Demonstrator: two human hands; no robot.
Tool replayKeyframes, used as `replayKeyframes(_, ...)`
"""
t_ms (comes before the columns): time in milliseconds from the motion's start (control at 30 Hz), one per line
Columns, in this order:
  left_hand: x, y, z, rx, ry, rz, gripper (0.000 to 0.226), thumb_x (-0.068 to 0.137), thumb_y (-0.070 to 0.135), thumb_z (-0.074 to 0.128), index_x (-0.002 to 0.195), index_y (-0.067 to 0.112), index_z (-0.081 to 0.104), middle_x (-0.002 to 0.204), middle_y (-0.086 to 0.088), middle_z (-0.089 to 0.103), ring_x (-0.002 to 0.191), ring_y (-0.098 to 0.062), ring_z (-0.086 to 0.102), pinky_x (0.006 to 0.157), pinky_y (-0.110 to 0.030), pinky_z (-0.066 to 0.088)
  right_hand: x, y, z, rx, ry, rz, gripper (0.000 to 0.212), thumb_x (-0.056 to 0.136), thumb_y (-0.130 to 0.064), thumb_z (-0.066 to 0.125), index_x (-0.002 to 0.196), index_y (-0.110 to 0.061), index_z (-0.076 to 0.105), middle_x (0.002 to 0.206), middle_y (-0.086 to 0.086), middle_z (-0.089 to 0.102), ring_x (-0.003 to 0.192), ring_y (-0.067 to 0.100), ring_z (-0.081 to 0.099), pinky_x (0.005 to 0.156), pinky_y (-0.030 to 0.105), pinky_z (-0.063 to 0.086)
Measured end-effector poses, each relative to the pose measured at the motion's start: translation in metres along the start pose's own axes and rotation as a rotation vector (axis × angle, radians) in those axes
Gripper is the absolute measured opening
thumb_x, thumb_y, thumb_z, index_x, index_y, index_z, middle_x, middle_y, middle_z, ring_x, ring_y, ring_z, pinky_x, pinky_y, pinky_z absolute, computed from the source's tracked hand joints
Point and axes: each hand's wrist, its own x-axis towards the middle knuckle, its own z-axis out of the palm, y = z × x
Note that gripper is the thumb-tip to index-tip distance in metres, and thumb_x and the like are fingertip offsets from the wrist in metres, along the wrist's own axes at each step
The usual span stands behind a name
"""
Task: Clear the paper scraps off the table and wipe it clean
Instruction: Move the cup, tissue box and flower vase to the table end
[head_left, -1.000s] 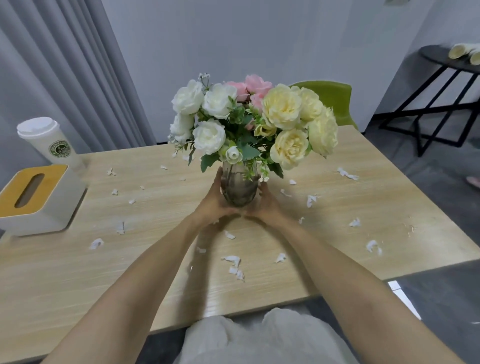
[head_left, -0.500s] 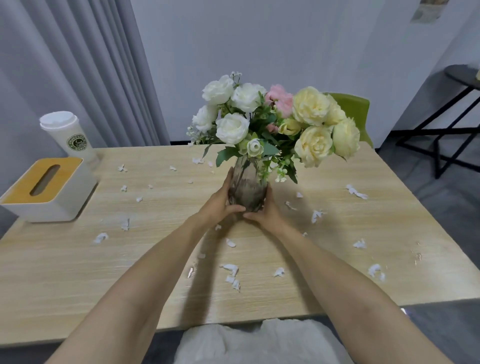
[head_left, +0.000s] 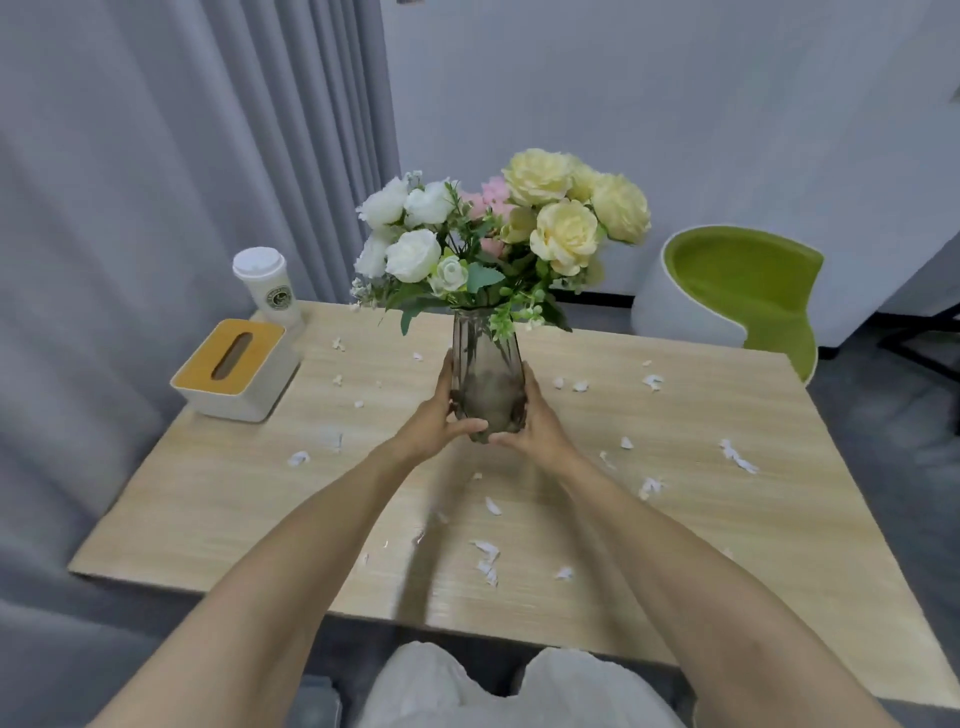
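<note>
Scraps (head_left: 485, 558) white, torn, strewn over table (head_left: 208, 509); left hand (head_left: 435, 422) clasps vase (head_left: 485, 384); right hand (head_left: 541, 427) likewise

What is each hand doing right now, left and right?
Left hand: holding the glass vase of flowers, wrapped round its left side.
Right hand: holding the same vase, wrapped round its right side.

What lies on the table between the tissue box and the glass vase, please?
In the head view, a few small paper scraps on bare tabletop lie between tissue box and vase.
</note>
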Motion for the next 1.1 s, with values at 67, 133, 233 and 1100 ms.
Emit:
replayKeyframes(67, -0.012, 0.001, -0.017, -0.008, 0.054, -0.026, 0.112, 0.083, 0.028, 0.072, 0.148, 0.033, -0.02, 0.137, -0.012, 0.05, 0.121, -0.024, 0.054, 0.103, -0.043, 0.044, 0.008, -0.014, 0.01, 0.016, -0.04, -0.047, 0.122, 0.067, -0.01, 0.084, 0.152, -0.013, -0.003, 0.151, 0.009, 0.033, 0.137, 0.019, 0.036, 0.106, 0.019, 0.032)
replayKeyframes(133, -0.026, -0.001, -0.032, -0.005, 0.113, -0.052, 0.112, 0.084, 0.027, 0.072, 0.148, 0.033, -0.02, 0.138, -0.011, 0.048, 0.122, -0.023, 0.053, 0.103, -0.041, 0.044, 0.014, -0.027, 0.025, 0.037, -0.089, -0.075, 0.12, 0.069, -0.009, 0.083, 0.152, -0.016, -0.003, 0.15, 0.007, 0.035, 0.135, 0.016, 0.038, 0.103, 0.017, 0.033)
replayKeyframes(233, -0.052, -0.009, -0.054, -0.016, 0.214, -0.078, 0.113, 0.081, 0.032, 0.073, 0.148, 0.034, -0.018, 0.141, -0.009, 0.046, 0.125, -0.022, 0.051, 0.104, -0.045, 0.043, 0.022, -0.047, 0.049, 0.05, -0.176, -0.11, 0.118, 0.07, -0.009, 0.083, 0.152, -0.018, -0.002, 0.148, 0.006, 0.039, 0.133, 0.016, 0.041, 0.097, 0.012, 0.032)
replayKeyframes(1100, -0.223, -0.137, -0.159, -0.015, 0.945, -0.434, 0.1, 0.085, 0.031, 0.069, 0.15, 0.031, -0.008, 0.151, 0.0, 0.033, 0.133, -0.01, 0.037, 0.105, -0.027, 0.036, 0.058, -0.162, 0.315, -0.054, -0.722, -0.421, 0.117, 0.064, -0.011, 0.086, 0.151, -0.012, 0.009, 0.146, 0.005, 0.035, 0.133, 0.015, 0.034, 0.101, 0.015, 0.033)
